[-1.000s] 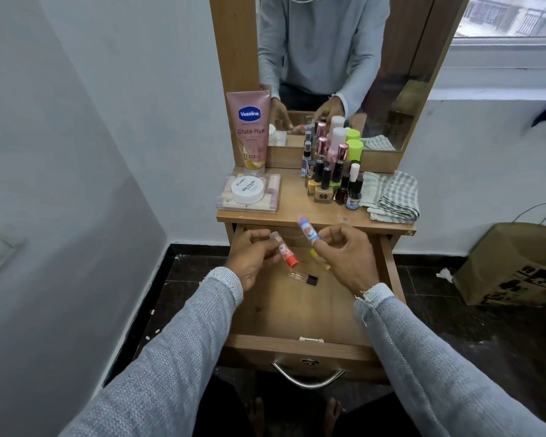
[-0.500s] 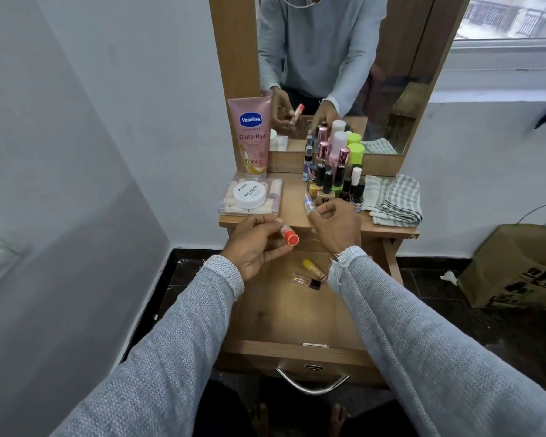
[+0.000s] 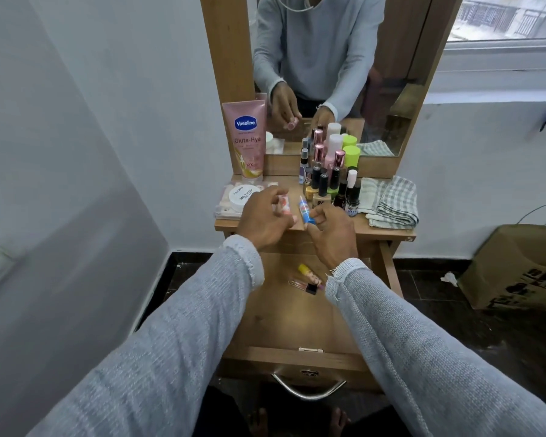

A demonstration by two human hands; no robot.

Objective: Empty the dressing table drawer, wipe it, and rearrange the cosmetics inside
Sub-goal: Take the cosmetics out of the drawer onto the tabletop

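Note:
The wooden drawer point(image 3: 297, 354) is pulled out below the tabletop. Inside lie a yellow-capped tube point(image 3: 309, 274) and a small clear tube with a black cap point(image 3: 303, 286). My left hand point(image 3: 262, 220) is over the tabletop's front edge, holding a pink-and-orange lip balm tube point(image 3: 63, 205) upright by the nail polish jar. My right hand point(image 3: 331, 234) holds a blue-capped lip balm tube point(image 3: 306, 211), tilted, just in front of the nail polish bottles point(image 3: 328, 187).
On the tabletop stand a pink Vaseline tube point(image 3: 246, 140), a white nail polish remover jar point(image 3: 243, 197) on a clear box, and a folded checked cloth point(image 3: 391, 200). A mirror rises behind. A brown paper bag point(image 3: 517, 266) sits on the floor at the right.
Both hands have risen from over the drawer to the tabletop, each carrying its tube. The left one now stands its tube beside the white jar.

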